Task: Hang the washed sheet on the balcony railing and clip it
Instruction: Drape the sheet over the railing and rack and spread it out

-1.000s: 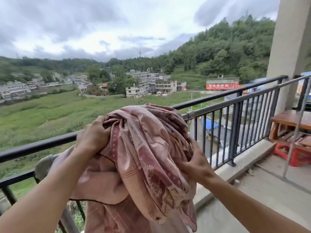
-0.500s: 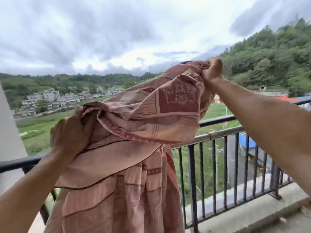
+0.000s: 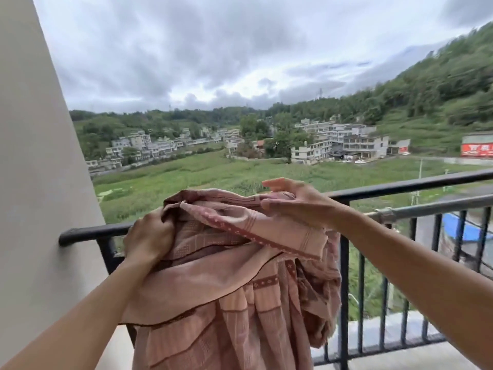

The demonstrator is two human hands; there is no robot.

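Observation:
A pink patterned sheet [image 3: 240,289] is bunched over the black balcony railing [image 3: 400,188] and hangs down on my side of it. My left hand [image 3: 149,239] grips a bunched fold of the sheet at the railing, close to the wall. My right hand [image 3: 296,201] is at the top of the sheet, thumb and fingers pinching a fold while the other fingers spread out. No clips are in view.
A pale wall or pillar [image 3: 40,182] meets the railing's left end. A second, grey metal bar [image 3: 440,206] runs just inside the railing at the right. Beyond the vertical bars [image 3: 344,303] lie green fields, houses and a wooded hill.
My right hand, which was lifting the sheet high, has come down to railing height. The sheet now lies bunched on the rail. My view has turned left toward the wall.

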